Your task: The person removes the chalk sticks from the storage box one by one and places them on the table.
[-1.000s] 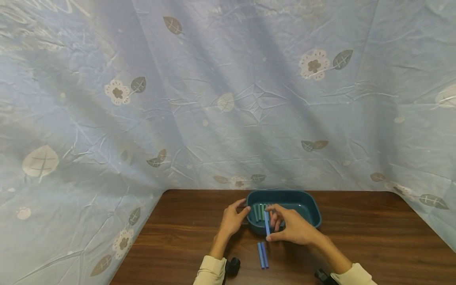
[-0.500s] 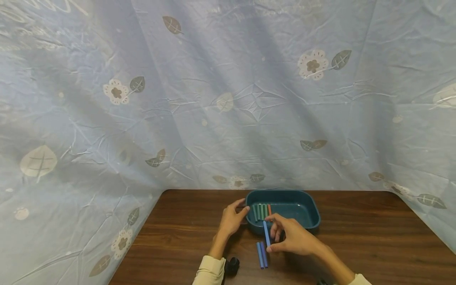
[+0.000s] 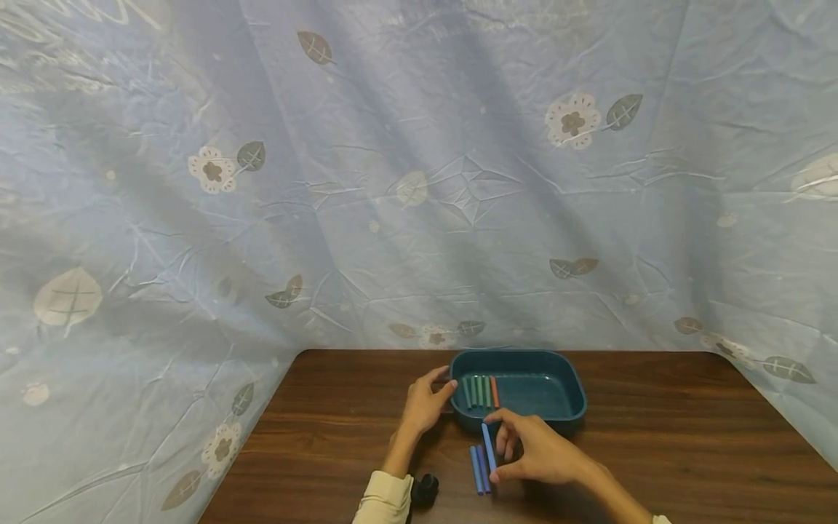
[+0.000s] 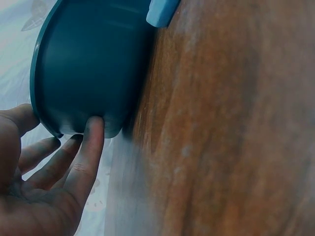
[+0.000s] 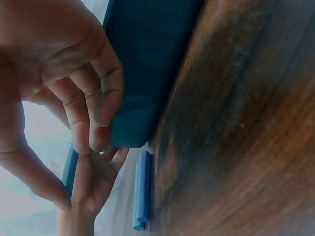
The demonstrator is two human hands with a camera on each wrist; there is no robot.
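My right hand (image 3: 543, 450) pinches a thin blue stick (image 3: 489, 450) lengthwise between thumb and a fingertip, above the table just in front of the teal tub (image 3: 576, 407). The stick's kind is unclear; it could be chalk or a crayon. Two more blue sticks (image 3: 479, 471) lie side by side on the table, just left of the held one; they also show in the right wrist view (image 5: 141, 191). My left hand (image 3: 424, 402) touches the tub's left end with fairly straight fingers (image 4: 88, 157). Inside the tub lie several green sticks (image 3: 480, 391) and one orange stick (image 3: 495, 391) in a row.
The tub stands at the back of a dark wooden table (image 3: 655, 437). Behind and to the left hangs a pale patterned cloth (image 3: 419, 255). A black device (image 3: 425, 491) sits at the left wrist.
My right hand has drawn the blue stick from over the tub's front towards me, down beside the two blue sticks. My left hand stays at the tub's left end.
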